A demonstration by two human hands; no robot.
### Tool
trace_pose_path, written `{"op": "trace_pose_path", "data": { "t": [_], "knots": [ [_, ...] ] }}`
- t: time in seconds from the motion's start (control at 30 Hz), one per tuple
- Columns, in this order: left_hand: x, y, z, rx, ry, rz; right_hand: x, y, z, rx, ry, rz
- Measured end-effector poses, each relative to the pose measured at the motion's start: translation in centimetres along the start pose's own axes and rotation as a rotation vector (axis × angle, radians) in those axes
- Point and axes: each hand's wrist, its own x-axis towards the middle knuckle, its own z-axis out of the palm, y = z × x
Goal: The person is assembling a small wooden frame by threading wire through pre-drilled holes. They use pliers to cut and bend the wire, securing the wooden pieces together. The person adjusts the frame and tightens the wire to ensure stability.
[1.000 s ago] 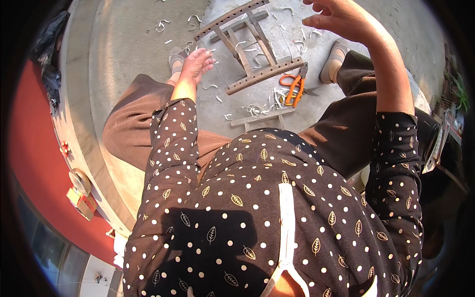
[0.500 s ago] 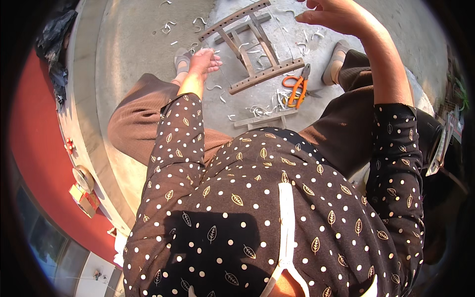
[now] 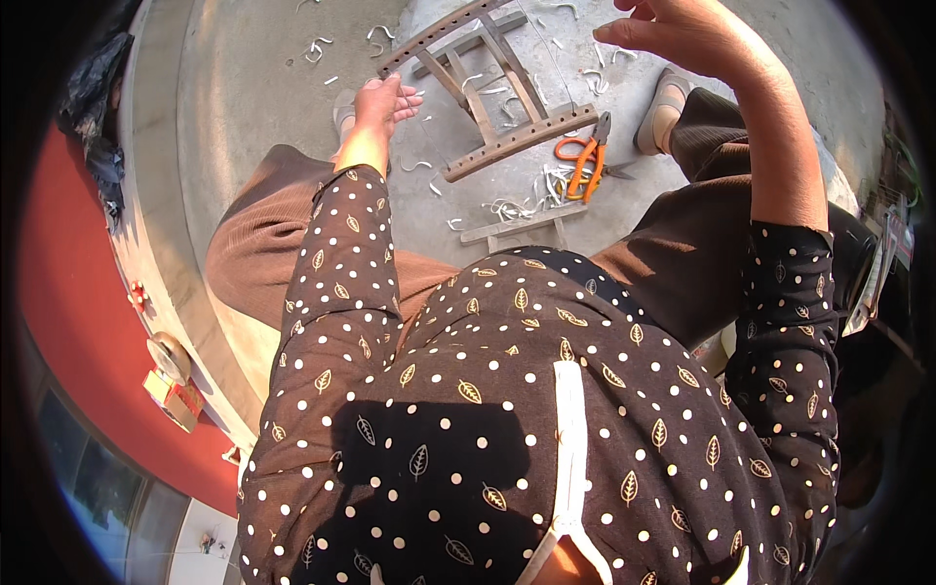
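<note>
Wooden frame (image 3: 487,88): lay flat on concrete floor (image 3: 253,117), btwn the person's feet; two slats w/ rows of holes, joined by crossbars.
Left hand (image 3: 382,105): reached down at frame's left slat, fingers loosely curled, touching or just over it — can't tell which; nothing gripped.
Right hand (image 3: 682,34): raised above floor, fingertips pinched together; whether on a thin strand can't tell.
Orange-handled scissors (image 3: 585,161): on floor just right of frame.
White scraps (image 3: 517,207): scattered round frame.
</note>
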Motion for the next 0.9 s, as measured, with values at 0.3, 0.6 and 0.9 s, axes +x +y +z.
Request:
{"op": "trace_pose_path", "data": {
  "t": [0.3, 0.6, 0.9],
  "knots": [
    [1.2, 1.7, -1.4, 0.078, -0.093, -0.029, -1.0, -0.3, 0.1, 0.008, 0.048, -0.081],
    [1.9, 2.4, -2.2, 0.33, -0.076, 0.061, -1.0, 0.2, 0.1, -0.008, 0.062, -0.088],
    [2.0, 2.1, -2.3, 0.397, -0.068, 0.119, -0.9, -1.4, 0.0, -0.015, 0.047, -0.133]
  ]
}}
